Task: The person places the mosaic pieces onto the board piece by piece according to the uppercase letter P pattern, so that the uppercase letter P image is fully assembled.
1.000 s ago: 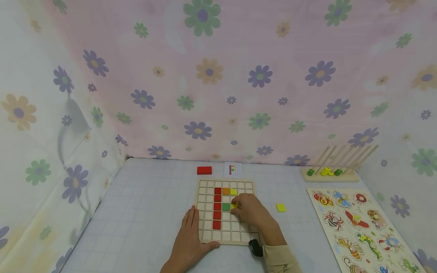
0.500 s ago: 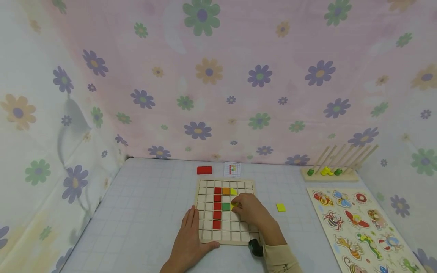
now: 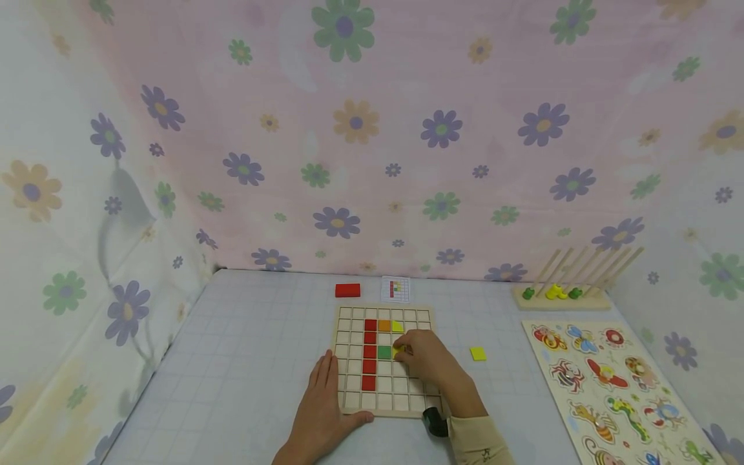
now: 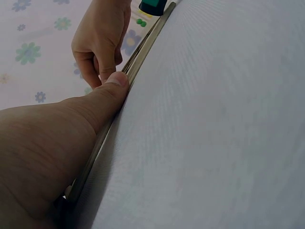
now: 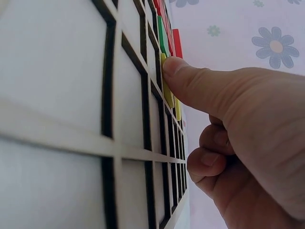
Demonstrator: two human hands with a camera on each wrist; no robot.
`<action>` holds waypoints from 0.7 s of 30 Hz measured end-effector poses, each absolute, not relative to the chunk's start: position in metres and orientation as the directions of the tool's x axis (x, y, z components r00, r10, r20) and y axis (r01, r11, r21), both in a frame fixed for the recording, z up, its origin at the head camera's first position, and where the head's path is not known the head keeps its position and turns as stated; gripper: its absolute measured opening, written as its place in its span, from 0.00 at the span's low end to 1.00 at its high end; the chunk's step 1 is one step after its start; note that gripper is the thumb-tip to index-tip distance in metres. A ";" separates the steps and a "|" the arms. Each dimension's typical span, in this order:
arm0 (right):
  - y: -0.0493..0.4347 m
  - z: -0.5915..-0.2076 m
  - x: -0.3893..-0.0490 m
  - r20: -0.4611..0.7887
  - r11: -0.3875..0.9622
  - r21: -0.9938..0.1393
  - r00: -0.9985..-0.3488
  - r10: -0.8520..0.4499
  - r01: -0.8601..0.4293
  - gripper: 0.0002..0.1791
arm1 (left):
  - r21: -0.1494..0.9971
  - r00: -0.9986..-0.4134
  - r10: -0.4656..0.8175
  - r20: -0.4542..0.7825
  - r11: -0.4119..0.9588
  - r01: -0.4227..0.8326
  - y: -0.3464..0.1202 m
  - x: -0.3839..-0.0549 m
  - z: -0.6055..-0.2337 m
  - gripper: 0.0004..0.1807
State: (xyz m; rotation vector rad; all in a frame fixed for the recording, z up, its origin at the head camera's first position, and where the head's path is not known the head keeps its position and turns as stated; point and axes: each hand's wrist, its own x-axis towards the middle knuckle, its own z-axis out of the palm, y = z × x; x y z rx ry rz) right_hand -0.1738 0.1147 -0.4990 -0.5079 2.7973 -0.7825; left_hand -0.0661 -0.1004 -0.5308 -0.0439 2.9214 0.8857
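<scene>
A wooden grid board [image 3: 393, 385] lies in front of me. Its cells hold a column of red tiles [image 3: 369, 366], an orange tile [image 3: 384, 325], a green tile [image 3: 384, 352] and a yellow tile [image 3: 398, 327] in the upper row. With thumb and fingers, my right hand [image 3: 433, 361] pinches another yellow tile [image 5: 167, 88] at the cell right of the green one; the fingers partly hide it. My left hand [image 3: 322, 407] rests along the board's left side, fingers straight, its thumb [image 4: 116, 81] against the near edge.
Right of the board lies a loose yellow tile [image 3: 478, 354]. Behind the board are a red block [image 3: 347, 290] and a pattern card [image 3: 396, 289]. A peg stand [image 3: 560, 303] and an animal puzzle board [image 3: 543, 342] occupy the right side. A dark object [image 3: 434, 422] sits by the right wrist.
The right fingers now cover slightly more of the pinched yellow tile than a second ago. Both hands otherwise keep their places.
</scene>
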 end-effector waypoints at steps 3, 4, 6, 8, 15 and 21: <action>0.116 -0.499 -0.174 -0.092 0.798 -0.540 -0.923 -0.374 -0.269 0.10 | 0.554 -0.996 -0.003 -0.089 0.831 -0.052 -0.100 -0.067 -0.531 0.74; 0.116 -0.498 -0.174 -0.093 0.796 -0.543 -0.923 -0.373 -0.267 0.10 | 0.554 -0.996 -0.005 -0.091 0.831 -0.055 -0.100 -0.067 -0.531 0.74; 0.117 -0.498 -0.175 -0.093 0.795 -0.546 -0.924 -0.372 -0.265 0.10 | 0.551 -0.996 -0.007 -0.090 0.833 -0.056 -0.099 -0.068 -0.531 0.74; 0.117 -0.498 -0.175 -0.095 0.796 -0.546 -0.925 -0.368 -0.261 0.10 | 0.548 -0.996 -0.009 -0.090 0.834 -0.057 -0.098 -0.069 -0.531 0.74; 0.117 -0.499 -0.176 -0.103 0.796 -0.548 -0.924 -0.369 -0.257 0.10 | 0.549 -0.995 -0.009 -0.096 0.834 -0.060 -0.098 -0.068 -0.530 0.74; 0.118 -0.500 -0.175 -0.051 0.774 -0.539 -0.905 -0.423 -0.332 0.11 | 0.555 -0.995 -0.017 -0.096 0.829 -0.068 -0.098 -0.066 -0.532 0.75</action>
